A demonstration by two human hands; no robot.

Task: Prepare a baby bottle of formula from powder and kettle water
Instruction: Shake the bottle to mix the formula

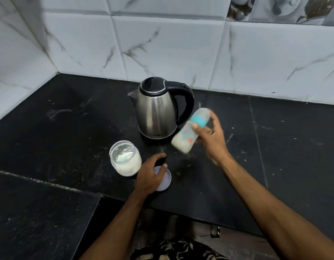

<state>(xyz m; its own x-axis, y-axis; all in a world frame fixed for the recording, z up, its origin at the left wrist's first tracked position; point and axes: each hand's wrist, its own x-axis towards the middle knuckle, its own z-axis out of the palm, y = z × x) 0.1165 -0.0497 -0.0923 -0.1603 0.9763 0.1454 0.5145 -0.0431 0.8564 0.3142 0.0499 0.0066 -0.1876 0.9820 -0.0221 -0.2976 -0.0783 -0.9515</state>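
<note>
My right hand [211, 136] grips a baby bottle [188, 133] with a turquoise collar, held tilted above the counter and blurred. Pale milky liquid fills its lower part. A steel kettle [156, 109] with a black lid and handle stands just behind and to the left of the bottle. An open glass jar [124, 159] of white powder sits at the front left, a pale scoop lying inside it. My left hand [150, 175] rests on the jar's lilac lid [165, 180], which lies flat on the counter to the right of the jar.
The black stone counter [68, 128] runs into a tiled corner at the back left. Its front edge steps back near my body, with a lower black surface at the left. White marbled tiles [162, 44] cover the wall behind.
</note>
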